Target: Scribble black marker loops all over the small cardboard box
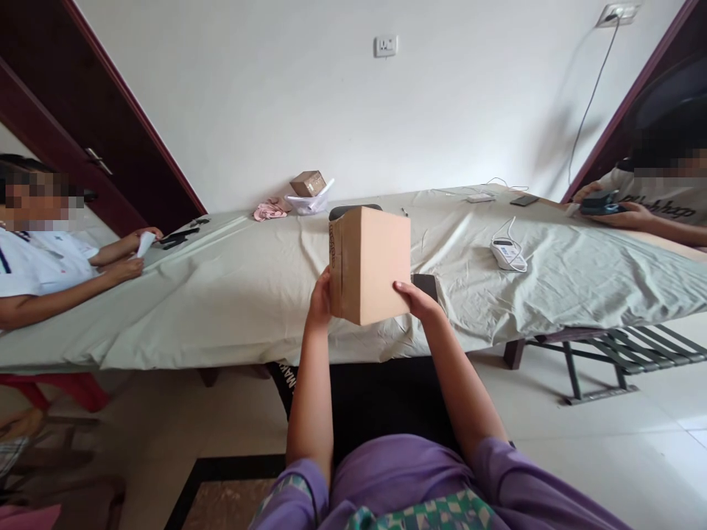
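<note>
A brown cardboard box (385,265) is held up above the near edge of the cloth-covered table (237,294), one corner edge turned toward me. My left hand (320,298) grips its left side, where dark printing shows. On the right side my right hand (417,298) holds it, the thumb lying on the plain face. The fingers behind the box are hidden. Partly covered by the box, a dark object (353,210) lies behind it, and another dark flat object (425,285) shows beside my right hand.
A small box (308,183) rests on a plastic bag (309,204) beside pink cloth (272,209). To the right lie a white device with a cable (508,254) and a dark flat item (524,200). People sit at both ends, holding white paper (144,244) and a dark object (601,202).
</note>
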{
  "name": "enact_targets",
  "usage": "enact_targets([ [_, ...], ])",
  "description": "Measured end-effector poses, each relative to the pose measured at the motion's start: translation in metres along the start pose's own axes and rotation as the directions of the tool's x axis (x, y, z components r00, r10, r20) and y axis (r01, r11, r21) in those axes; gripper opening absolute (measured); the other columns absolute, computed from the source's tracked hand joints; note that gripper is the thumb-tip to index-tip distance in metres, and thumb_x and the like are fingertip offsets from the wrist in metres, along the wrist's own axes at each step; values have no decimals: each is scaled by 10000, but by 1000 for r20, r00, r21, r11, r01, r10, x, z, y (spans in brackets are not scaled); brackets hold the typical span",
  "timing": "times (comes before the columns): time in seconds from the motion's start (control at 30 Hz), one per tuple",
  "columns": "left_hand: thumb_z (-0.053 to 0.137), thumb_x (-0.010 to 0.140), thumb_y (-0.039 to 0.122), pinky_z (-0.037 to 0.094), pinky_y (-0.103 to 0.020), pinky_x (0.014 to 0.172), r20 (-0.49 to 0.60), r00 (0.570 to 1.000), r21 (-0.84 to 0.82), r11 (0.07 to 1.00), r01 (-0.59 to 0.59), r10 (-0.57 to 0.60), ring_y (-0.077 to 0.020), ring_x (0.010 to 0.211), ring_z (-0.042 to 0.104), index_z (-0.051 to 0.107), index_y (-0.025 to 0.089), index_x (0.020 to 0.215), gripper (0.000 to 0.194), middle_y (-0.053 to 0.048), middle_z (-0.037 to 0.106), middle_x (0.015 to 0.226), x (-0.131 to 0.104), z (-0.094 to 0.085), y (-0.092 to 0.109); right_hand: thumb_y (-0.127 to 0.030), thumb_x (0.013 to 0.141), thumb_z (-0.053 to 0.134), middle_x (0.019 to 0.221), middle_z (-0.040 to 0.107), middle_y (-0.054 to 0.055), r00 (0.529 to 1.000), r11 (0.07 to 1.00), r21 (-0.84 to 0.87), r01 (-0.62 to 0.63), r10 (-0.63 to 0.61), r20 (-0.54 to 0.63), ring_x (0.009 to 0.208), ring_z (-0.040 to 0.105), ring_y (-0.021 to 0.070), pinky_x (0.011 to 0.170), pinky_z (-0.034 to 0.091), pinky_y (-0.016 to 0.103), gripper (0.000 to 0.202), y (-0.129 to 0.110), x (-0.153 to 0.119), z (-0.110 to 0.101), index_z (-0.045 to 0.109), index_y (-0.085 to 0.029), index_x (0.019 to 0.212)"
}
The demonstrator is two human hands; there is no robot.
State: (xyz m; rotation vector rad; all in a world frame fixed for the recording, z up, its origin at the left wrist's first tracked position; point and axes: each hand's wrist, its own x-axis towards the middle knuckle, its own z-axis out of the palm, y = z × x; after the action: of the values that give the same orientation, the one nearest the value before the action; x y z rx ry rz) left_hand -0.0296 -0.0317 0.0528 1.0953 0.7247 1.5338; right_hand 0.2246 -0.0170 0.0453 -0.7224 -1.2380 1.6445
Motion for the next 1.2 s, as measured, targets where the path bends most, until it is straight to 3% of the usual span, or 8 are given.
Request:
enact_targets([
  [0.07, 786, 789, 788, 575, -436, 1087, 77, 995, 123, 989, -78, 69, -363, 1414, 633, 454, 313, 1678, 1061, -125, 647, 1571, -4, -7, 12, -536, 720, 952, 1431, 758, 149, 997, 995, -54, 82, -82, 2, 1405, 667, 364, 1253, 509, 537, 698, -5, -1, 3, 719, -203, 1289],
  [0.17, 1012, 629, 550, 522, -442, 1169, 170, 979, 377, 911, -166, 108, -374, 1524, 526, 200, 399, 1777, 1414, -117, 408, 1767, -14, -6, 29, -502, 700, 989, 1480, 713, 144, 982, 967, -175, 186, -179, 53, 1438, 626, 377, 1241, 507, 552, 752, -14, -3, 11, 683, -214, 1324],
  [0.3, 1006, 658, 407, 436, -500, 1272, 206, 966, 436, 869, -234, 157, -386, 1555, 481, 199, 401, 1775, 1378, -123, 453, 1711, -23, 4, 39, -456, 669, 1009, 1419, 715, 138, 966, 932, -258, 256, -235, 112, 1443, 599, 390, 1235, 495, 575, 748, -23, -7, 18, 682, -224, 1301],
  [0.67, 1010, 636, 397, 428, -506, 1287, 207, 959, 384, 885, -262, 194, -384, 1540, 501, 297, 390, 1747, 1320, -113, 525, 1670, -21, 11, 39, -480, 740, 974, 1470, 696, 147, 956, 915, -286, 286, -253, 147, 1444, 603, 384, 1216, 517, 558, 786, -29, -15, 16, 670, -227, 1418],
  [0.8, 894, 784, 595, 621, -475, 1018, 71, 992, 426, 903, 60, -99, -416, 1366, 668, 462, 308, 1679, 1034, -162, 670, 1546, -21, 3, 43, -605, 900, 829, 1488, 708, 93, 993, 935, -342, 98, -72, 88, 1371, 660, 332, 1151, 578, 503, 695, -33, -21, 7, 671, -292, 1501],
  [0.93, 664, 885, 810, 606, -409, 616, -87, 873, 456, 760, 463, -480, -411, 875, 805, 746, 178, 1414, 828, -195, 846, 1013, -18, -14, 40, -777, 915, 711, 1022, 820, 136, 968, 866, -448, -224, 250, 0, 818, 747, 300, 754, 673, 487, 710, -34, -22, -5, 821, -170, 1268],
  [1.07, 675, 893, 779, 607, -364, 591, -1, 880, 393, 808, 438, -476, -369, 779, 812, 825, 199, 1281, 713, -157, 825, 813, -15, -22, 33, -852, 936, 602, 774, 779, 151, 936, 832, -446, -329, 348, -42, 589, 683, 282, 597, 629, 490, 779, -33, -20, -8, 860, -131, 1083],
  [1.2, 662, 901, 794, 656, -394, 711, -136, 906, 429, 800, 419, -401, -387, 935, 831, 787, 215, 1361, 750, -172, 855, 1004, -16, -17, 34, -853, 898, 666, 793, 780, 116, 955, 884, -365, -294, 291, -65, 589, 675, 244, 493, 580, 380, 734, -30, -17, -8, 841, -170, 1099],
])
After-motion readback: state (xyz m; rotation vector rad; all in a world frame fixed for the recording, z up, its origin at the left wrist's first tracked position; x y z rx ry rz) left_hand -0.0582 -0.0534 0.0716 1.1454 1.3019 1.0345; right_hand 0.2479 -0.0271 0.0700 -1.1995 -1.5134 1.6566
